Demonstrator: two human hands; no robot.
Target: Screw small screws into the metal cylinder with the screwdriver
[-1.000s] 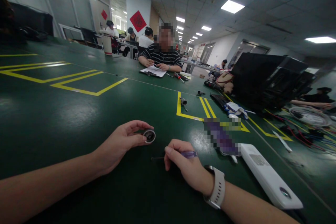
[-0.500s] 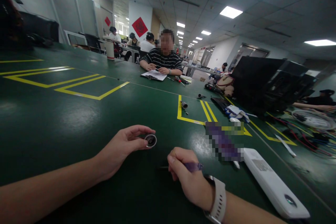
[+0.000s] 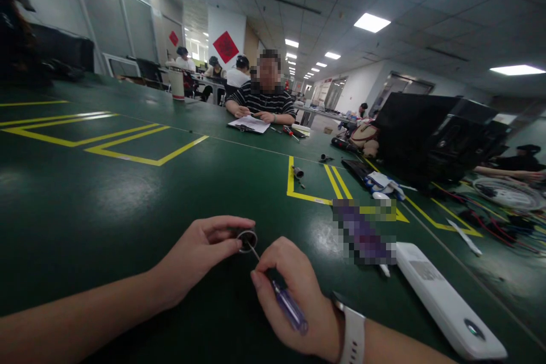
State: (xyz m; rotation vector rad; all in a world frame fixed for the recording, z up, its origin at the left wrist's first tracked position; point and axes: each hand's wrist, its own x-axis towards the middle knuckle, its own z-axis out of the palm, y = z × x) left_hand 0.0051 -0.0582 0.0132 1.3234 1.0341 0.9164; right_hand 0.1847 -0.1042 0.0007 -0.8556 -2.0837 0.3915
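Note:
My left hand (image 3: 200,253) pinches a small round metal part (image 3: 247,239) between thumb and fingers, just above the green table (image 3: 106,199). My right hand (image 3: 294,296), with a white watch on the wrist, grips a small screwdriver with a purple handle (image 3: 286,305). Its thin shaft points up and left, and the tip meets the face of the round part.
A white oblong device (image 3: 443,298) lies to the right of my hands, beside a blurred purple item (image 3: 362,230). Yellow tape lines mark the table. Small metal parts (image 3: 297,172) sit further back. A person in a striped shirt (image 3: 261,99) sits opposite with papers. Black cases and cables stand at the right.
My right hand has turned the screwdriver from lying flat to pointing up-left, bringing its tip to the round part. My left hand has kept its pinch on the part.

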